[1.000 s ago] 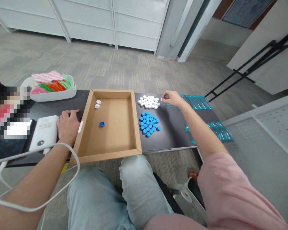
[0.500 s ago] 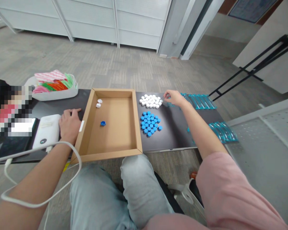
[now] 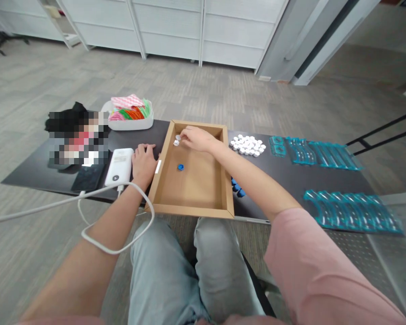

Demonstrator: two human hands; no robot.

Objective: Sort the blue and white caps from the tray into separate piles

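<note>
My left hand [image 3: 144, 163] lies on the dark table with its fingers stretched out, between a white power bank [image 3: 119, 167] and the left wall of a shallow cardboard tray [image 3: 198, 211]. Inside the tray, near its far left corner, my right hand [image 3: 198, 139] has its fingers bent together; whatever they pinch is hidden. Just left of its fingertips sit two small white pieces, the nearer one [image 3: 176, 143] below the other [image 3: 178, 137]. A small blue cup-like piece [image 3: 180, 167] rests closer to me in the tray.
Right of the tray stands a heap of white pieces [image 3: 247, 145]; blue pieces [image 3: 238, 188] are partly covered by my right forearm. Clear teal plastic holders [image 3: 353, 210] line the table's right end. A white basket [image 3: 131, 124] and a white cable [image 3: 118, 250] are on the left.
My right hand has moved left from beside the white heap into the tray, near the white pieces there. My left hand stays on the table. The view has turned right.
</note>
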